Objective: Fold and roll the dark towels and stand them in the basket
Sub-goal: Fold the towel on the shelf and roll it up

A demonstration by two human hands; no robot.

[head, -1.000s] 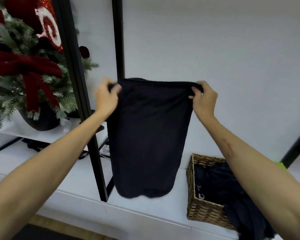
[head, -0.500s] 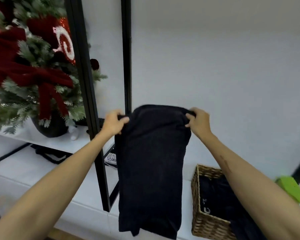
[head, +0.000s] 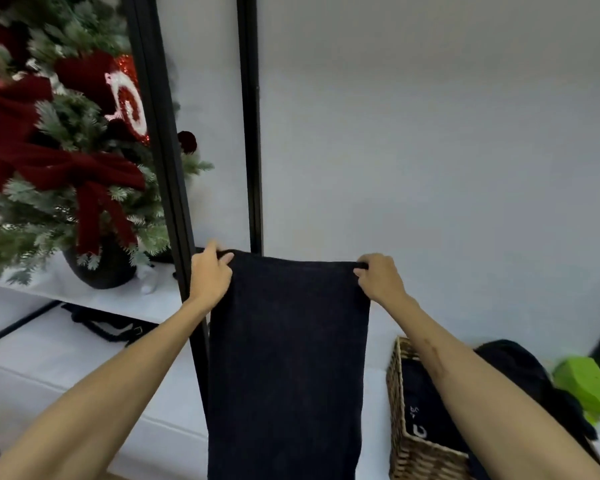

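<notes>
Left hand (head: 211, 271) and right hand (head: 378, 277) pinch dark towel (head: 288, 358) top corners; keep edge taut, level; basket (head: 400, 441) at 4 o'clock.

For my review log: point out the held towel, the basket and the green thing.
Towel (head: 288, 358), head view, middle of the hanging cloth.
Basket (head: 397, 427), head view, left wicker wall.
Green thing (head: 584, 382), head view, top face.

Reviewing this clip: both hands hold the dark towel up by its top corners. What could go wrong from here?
1. The towel hangs close to the black frame post, so it might snag there.
2. The left hand and right hand pinch only the corners; a slip would likely spoil the fold.
3. The basket already holds dark cloth, leaving limited room.
</notes>
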